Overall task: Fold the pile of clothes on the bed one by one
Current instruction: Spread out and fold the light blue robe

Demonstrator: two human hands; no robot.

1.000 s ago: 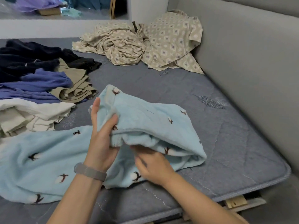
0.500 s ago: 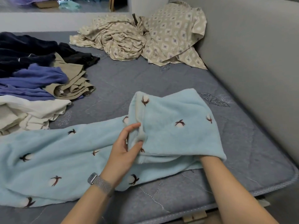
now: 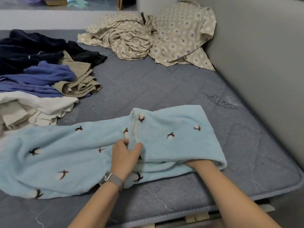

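Here our left hand (image 3: pixel 125 157) pinches the folded edge of the blue fleece (image 3: pixel 65 155), our right hand (image 3: pixel 195 163) is hidden underneath, fingers unreadable; next we smooth the fold flat.

The right hand (image 3: pixel 199 162) is lying almost wholly hidden inside the folded-over end of the light blue fleece garment with brown-and-white cotton sprigs (image 3: pixel 82 155), so its fingers are not showing. The garment's left end is running off the picture's edge. The pile of dark navy, blue, khaki and cream clothes (image 3: pixel 41 76) is also being cut off at the left edge.
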